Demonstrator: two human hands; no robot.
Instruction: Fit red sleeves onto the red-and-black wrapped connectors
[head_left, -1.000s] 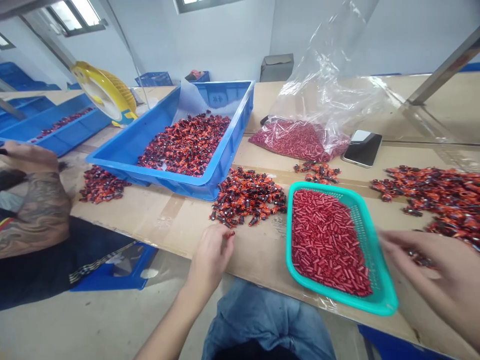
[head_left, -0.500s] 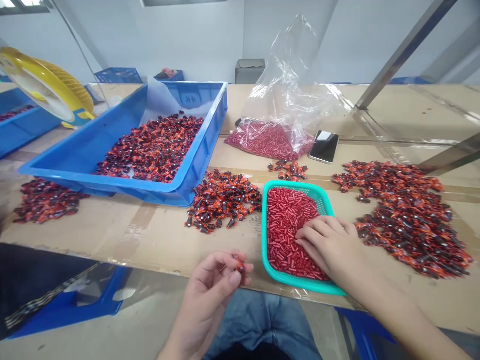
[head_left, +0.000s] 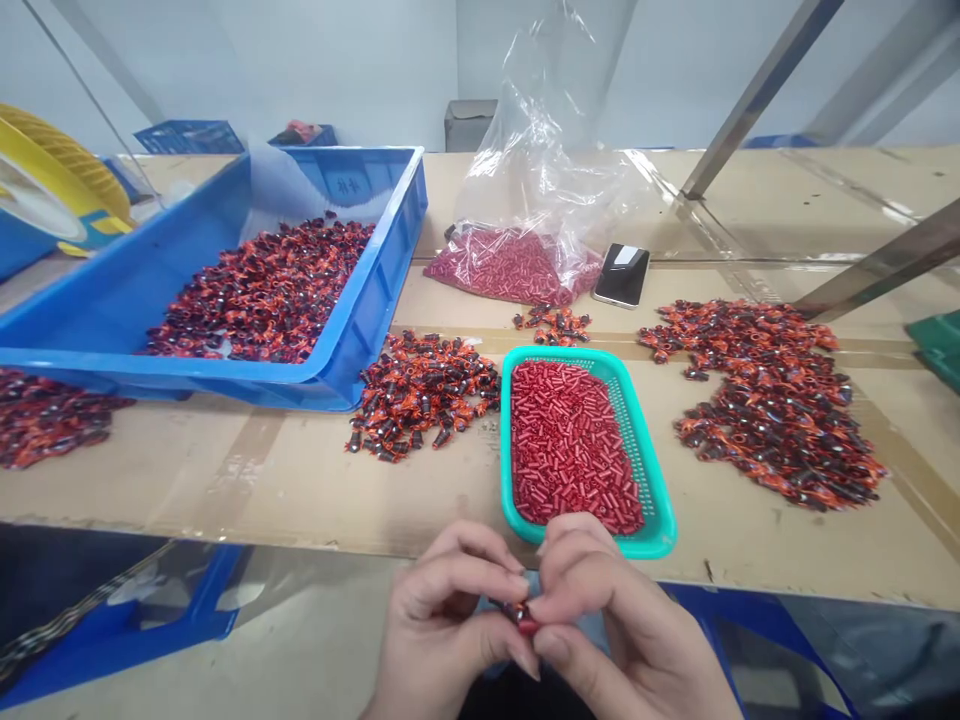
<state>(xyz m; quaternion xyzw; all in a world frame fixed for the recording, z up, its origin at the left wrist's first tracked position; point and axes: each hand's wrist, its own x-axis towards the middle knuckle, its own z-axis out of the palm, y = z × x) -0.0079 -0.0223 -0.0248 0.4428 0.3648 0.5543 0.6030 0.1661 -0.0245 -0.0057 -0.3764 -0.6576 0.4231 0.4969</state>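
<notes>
My left hand (head_left: 465, 610) pinches a small orange-and-black part (head_left: 516, 608) below the front edge of the table. Against it, the fingertips of my right hand (head_left: 600, 600) press a small red tube (head_left: 528, 626). Just beyond my hands stands a green basket (head_left: 660, 500) filled with red tubes (head_left: 570, 440). To the basket's left lies a pile of orange-and-black parts (head_left: 424, 395), and a larger pile (head_left: 780, 400) spreads out on its right.
A blue tray (head_left: 322, 375) of parts stands at the left. Behind the basket are a clear bag (head_left: 510, 262) of red tubes and a phone (head_left: 622, 275). Metal posts (head_left: 757, 100) rise at the right. A yellow fan (head_left: 67, 170) is far left.
My right hand has left the green basket and come left and down to meet my left hand at the small part. The view has shifted, so the table's things appear further left.
</notes>
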